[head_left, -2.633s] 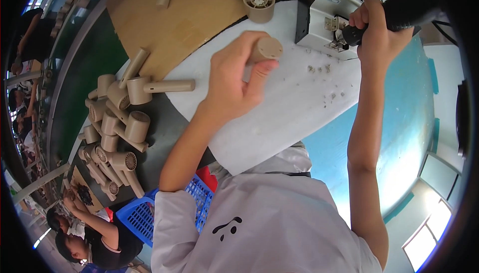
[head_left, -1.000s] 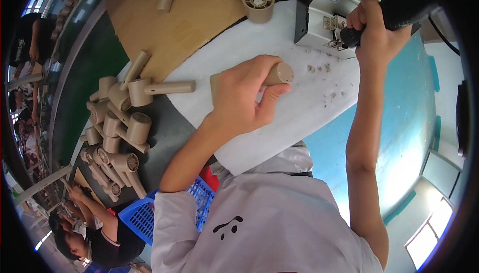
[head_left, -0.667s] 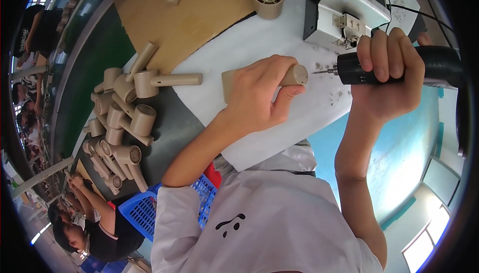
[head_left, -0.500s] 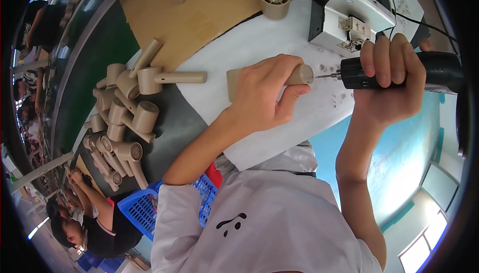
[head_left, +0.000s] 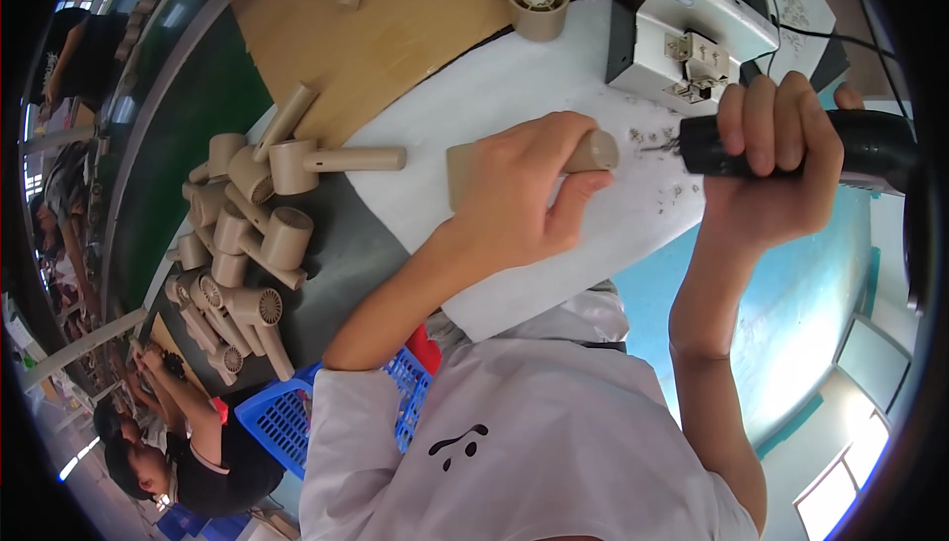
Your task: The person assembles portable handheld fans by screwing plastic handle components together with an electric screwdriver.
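My left hand is wrapped round a beige handheld fan over the white sheet. The fan's handle end points right, and its head shows partly behind my wrist. My right hand grips a black electric screwdriver held level, its thin bit pointing left at the handle end. A small gap separates bit and handle. Small screws lie scattered on the sheet beneath and beside the bit. A silver screw feeder machine stands just beyond.
Several beige fans are heaped on the dark bench at left. Another fan lies on brown cardboard at the back. A blue basket sits by my left elbow. A co-worker is at the lower left.
The screwdriver's bit has drawn slightly back to the right from the fan's handle end and looks blurred. My left hand holds the fan almost where it was.
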Demonstrator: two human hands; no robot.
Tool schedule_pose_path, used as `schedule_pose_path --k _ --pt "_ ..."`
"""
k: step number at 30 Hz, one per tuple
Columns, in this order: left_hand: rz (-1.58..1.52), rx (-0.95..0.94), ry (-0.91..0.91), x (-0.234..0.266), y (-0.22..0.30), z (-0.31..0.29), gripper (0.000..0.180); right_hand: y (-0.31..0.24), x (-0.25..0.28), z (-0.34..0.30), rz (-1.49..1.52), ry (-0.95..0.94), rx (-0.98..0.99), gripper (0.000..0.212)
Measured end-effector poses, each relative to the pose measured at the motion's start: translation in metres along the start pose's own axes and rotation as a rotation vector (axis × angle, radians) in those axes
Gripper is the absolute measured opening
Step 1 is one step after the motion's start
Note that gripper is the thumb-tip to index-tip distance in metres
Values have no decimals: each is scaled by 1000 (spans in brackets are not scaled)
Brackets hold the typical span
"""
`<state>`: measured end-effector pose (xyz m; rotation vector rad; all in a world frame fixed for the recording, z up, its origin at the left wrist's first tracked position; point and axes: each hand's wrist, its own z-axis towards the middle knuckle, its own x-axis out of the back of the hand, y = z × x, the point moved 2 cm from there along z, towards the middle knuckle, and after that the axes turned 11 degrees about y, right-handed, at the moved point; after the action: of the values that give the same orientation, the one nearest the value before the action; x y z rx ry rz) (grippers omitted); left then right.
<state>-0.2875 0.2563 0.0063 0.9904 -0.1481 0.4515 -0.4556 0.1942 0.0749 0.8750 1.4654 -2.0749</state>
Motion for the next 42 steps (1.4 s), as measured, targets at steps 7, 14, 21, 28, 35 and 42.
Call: schedule_pose_path --k 7,14,21,28,35,42 --pt "-36 121 -4 10 -4 2 25 2 25 65 -382 99 433 22" --pt "-20 63 -7 8 -5 3 23 23 24 68 -548 31 397 18" --pt "2 63 -8 7 -6 1 23 27 18 64 -652 36 354 15" --pt "-61 0 15 5 -2 -1 21 -10 -3 4 81 -89 -17 14" --pt "-44 -19 42 3 -5 -3 25 12 -12 -11 -63 -144 71 29" --pt "-35 21 -15 7 2 -5 20 12 -7 -10 128 -239 -75 31"
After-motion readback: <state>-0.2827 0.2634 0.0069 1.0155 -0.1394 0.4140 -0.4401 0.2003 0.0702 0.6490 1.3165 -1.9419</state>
